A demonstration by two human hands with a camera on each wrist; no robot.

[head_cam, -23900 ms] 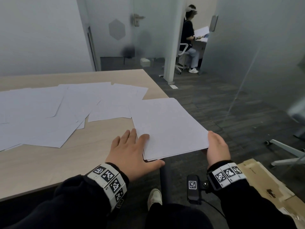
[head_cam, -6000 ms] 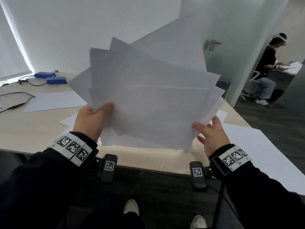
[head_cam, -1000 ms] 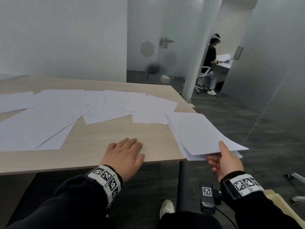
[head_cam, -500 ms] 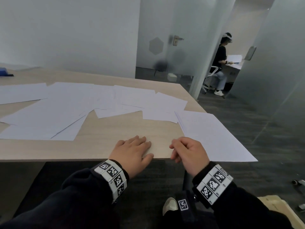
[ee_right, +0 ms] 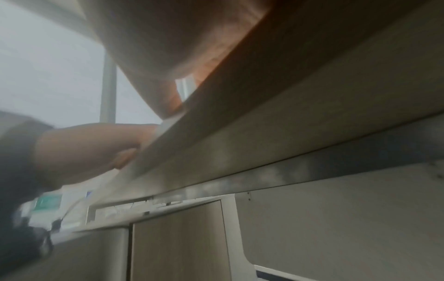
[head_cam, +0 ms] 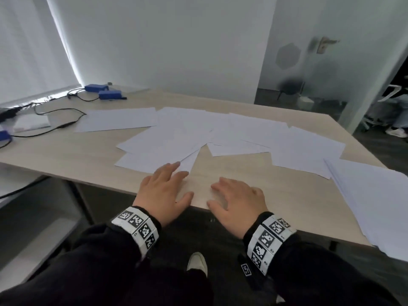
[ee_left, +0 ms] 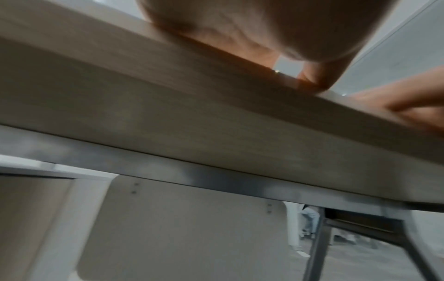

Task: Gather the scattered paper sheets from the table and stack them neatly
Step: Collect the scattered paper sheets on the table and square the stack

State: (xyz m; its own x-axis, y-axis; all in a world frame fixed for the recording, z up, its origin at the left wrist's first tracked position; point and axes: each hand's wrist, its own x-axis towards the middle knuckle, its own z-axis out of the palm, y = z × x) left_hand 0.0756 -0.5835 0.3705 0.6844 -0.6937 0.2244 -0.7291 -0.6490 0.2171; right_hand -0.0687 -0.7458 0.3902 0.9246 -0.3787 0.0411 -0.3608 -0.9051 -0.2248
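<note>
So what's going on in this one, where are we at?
A person is tidying loose paper on a wooden table. Both hands lie flat at the near edge and hold nothing: the left hand has its fingertips at the corner of the scattered sheets, the right hand is on bare wood. A stacked pile lies at the table's right end, overhanging the edge. Many sheets are not yet gathered.

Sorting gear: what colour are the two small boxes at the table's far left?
Blue boxes, clearest in the head view.
</note>
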